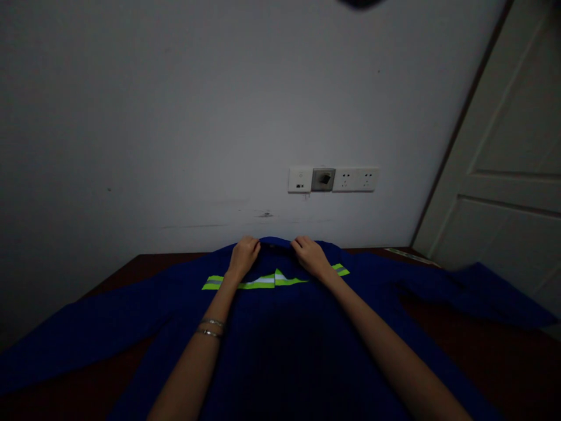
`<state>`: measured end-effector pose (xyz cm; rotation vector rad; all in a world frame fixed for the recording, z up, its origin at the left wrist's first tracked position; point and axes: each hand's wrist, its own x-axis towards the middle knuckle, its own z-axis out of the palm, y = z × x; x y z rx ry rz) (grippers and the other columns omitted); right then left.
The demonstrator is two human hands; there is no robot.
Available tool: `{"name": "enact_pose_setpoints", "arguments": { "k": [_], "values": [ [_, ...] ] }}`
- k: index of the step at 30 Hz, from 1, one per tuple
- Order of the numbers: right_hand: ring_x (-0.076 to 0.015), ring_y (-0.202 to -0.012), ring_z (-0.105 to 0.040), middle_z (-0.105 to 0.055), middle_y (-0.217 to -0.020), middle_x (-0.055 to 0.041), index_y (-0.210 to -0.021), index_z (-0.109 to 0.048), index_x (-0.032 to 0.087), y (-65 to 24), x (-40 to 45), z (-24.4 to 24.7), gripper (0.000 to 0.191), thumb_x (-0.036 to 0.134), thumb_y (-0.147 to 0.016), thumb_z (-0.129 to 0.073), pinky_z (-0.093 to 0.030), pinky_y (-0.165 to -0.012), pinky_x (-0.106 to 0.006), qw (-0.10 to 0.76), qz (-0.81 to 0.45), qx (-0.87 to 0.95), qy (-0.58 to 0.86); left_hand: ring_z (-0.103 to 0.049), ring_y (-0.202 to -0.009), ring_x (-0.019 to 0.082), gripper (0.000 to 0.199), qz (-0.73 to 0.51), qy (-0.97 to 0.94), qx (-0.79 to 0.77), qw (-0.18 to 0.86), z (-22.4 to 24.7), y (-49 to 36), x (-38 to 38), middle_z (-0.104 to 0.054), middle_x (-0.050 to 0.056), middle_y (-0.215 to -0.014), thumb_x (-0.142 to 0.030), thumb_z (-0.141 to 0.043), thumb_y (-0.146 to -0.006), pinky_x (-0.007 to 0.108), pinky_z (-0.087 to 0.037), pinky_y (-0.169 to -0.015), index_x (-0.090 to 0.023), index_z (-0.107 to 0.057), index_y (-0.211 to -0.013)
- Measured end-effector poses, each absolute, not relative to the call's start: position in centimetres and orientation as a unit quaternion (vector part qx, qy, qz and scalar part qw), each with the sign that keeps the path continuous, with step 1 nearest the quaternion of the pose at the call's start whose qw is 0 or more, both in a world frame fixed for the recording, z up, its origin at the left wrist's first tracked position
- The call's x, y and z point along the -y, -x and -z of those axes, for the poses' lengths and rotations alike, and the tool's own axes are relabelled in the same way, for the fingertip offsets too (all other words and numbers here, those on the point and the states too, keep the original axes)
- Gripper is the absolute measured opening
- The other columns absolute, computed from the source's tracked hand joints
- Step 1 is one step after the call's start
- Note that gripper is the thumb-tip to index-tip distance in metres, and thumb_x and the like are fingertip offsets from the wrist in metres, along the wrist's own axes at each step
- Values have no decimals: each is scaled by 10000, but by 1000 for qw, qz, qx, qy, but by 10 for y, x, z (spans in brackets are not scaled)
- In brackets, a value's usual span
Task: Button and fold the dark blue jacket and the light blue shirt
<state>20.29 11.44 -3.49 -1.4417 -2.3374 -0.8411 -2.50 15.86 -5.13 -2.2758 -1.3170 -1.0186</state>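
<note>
Head view: blue work jacket (272, 318) spread on table (151, 266), body running from far edge toward near; collar (275, 240) along far edge, between left hand (244, 255) and right hand (310, 255), each grip clamped on it.

Dim light; the wall (197, 128) darkens leftward, deep shadow across the jacket (272, 316)

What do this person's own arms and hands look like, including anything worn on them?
The left hand and right hand are both ungloved. No sleeve covers the visible part of the left forearm or the right forearm. Two slim, silvery bracelets circle the left forearm; none shows on the right. The dim light hides finer detail, such as the fingernails.
</note>
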Motion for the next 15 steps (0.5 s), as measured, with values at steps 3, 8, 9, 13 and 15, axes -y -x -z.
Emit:
{"name": "enact_pose_setpoints", "arguments": {
  "k": [3,8,9,13,15],
  "values": [
    [-203,-892,-490,-573,-954,-103,-990,-552,163,-211,-116,29,212,138,-848,-397,-347,-713,-268,129,265,810,507,-578,-865,174,239,354,810,451,121,52,35,-163,-642,74,-910,-222,-394,-875,281,-433,-785,-163,-613,-950],
    [-171,-798,-562,-628,-911,-74,-995,-567,185,-224,-119,26,219,261,-877,-400,-340,-647,-239,137,201,808,537,-608,-822,167,259,316,820,470,82,46,46,-163,-660,59,-893,-271,-367,-894,251,-427,-737,-187,-602,-962],
    [-168,-787,-574,-639,-913,-69,-1007,-570,191,-227,-120,27,230,280,-878,-402,-340,-641,-236,143,190,806,542,-611,-813,169,264,303,818,482,83,44,47,-163,-663,57,-881,-290,-365,-896,249,-423,-722,-192,-603,-958],
    [-169,-778,-603,-671,-884,-63,-1000,-601,205,-238,-127,31,270,330,-884,-392,-347,-641,-232,165,154,804,551,-612,-797,180,281,258,809,520,93,40,47,-161,-668,59,-840,-335,-365,-896,249,-407,-688,-200,-606,-945],
    [-173,-769,-607,-676,-866,-67,-981,-617,207,-241,-130,31,292,351,-885,-383,-352,-640,-234,171,149,800,555,-611,-788,184,289,246,806,531,94,40,46,-160,-665,64,-828,-340,-358,-897,251,-404,-678,-198,-605,-943]
  ]
}}
